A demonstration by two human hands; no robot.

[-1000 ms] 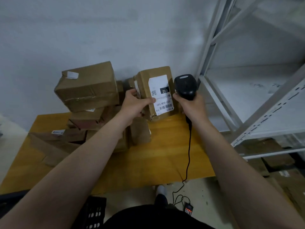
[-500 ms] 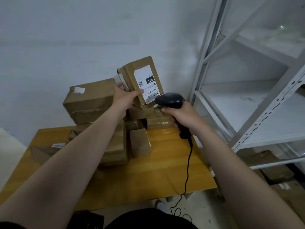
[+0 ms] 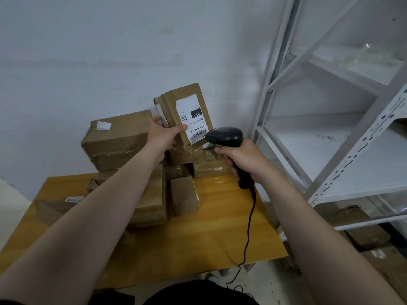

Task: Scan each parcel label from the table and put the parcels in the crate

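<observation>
- Above the back of the table, left hand grips one cardboard parcel, raised clear of the others and tilted.
- Left thumb presses the front face at the lower-left edge of the white label; the fingers curl round the parcel's left side edge.
- Label faces the camera and reads 032 and 032-038-E01, with the barcode at its lower end.
- Right hand is closed round the handle of a black barcode scanner, index finger under the head.
- Scanner head sits just beside the barcode end of the label, at the parcel's lower right corner. Can't tell if they touch.
- Scanner cable hangs from the handle, crosses the table's right part and drops over the front edge.
- Remaining parcels are piled against the wall below the held one, the biggest box at the left, smaller ones on the tabletop under the left forearm.
- White metal rack stands right of the table.
</observation>
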